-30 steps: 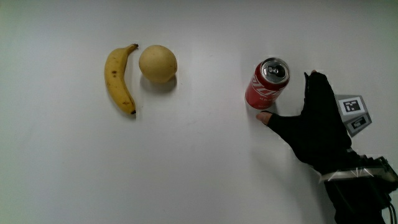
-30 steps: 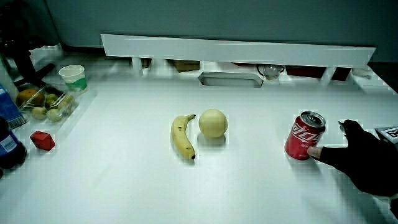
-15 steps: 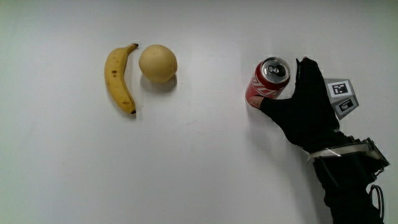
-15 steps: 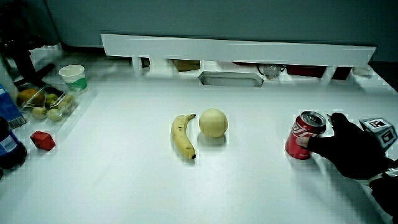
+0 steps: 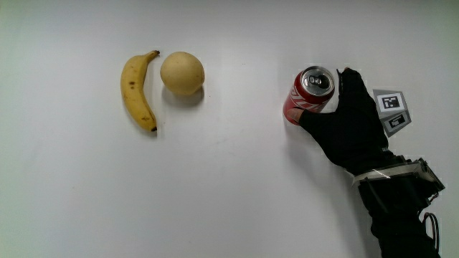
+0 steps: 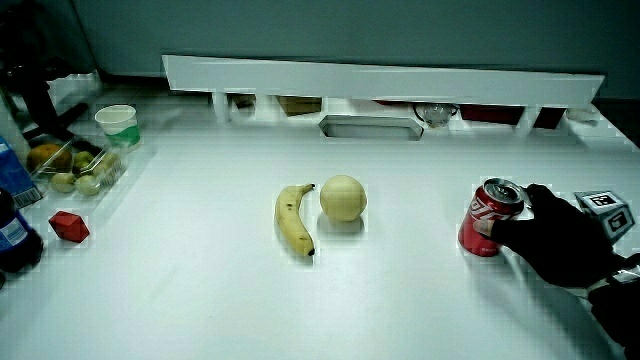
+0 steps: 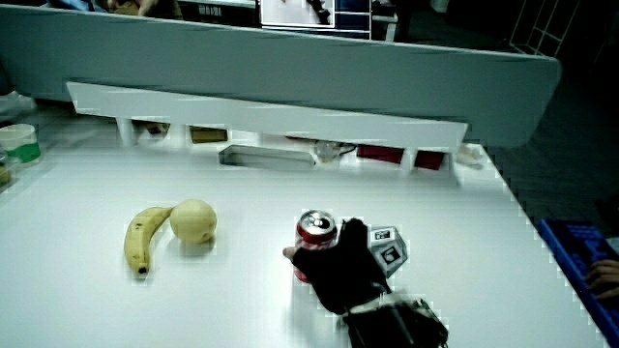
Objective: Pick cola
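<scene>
A red cola can (image 5: 310, 92) stands upright on the white table, silver top showing; both side views show it too (image 6: 487, 216) (image 7: 314, 233). The black-gloved hand (image 5: 343, 123) is wrapped around the can's side, thumb on the part nearer the person and fingers curled against its upper rim. The patterned cube (image 5: 391, 112) sits on the hand's back. The forearm leads toward the person. In both side views the hand (image 6: 556, 240) (image 7: 344, 269) presses against the can, which rests on the table.
A banana (image 5: 136, 92) and a round yellow fruit (image 5: 181, 72) lie together, apart from the can. At the table's edge in a side view are a paper cup (image 6: 117, 123), a box of fruit (image 6: 75, 165), a red cube (image 6: 68, 226) and a dark bottle (image 6: 12, 230). A low partition (image 6: 380, 78) ends the table.
The hand slid up to the can from beside it, and its thumb and fingers closed around the can's side. The can, banana and round fruit stayed put.
</scene>
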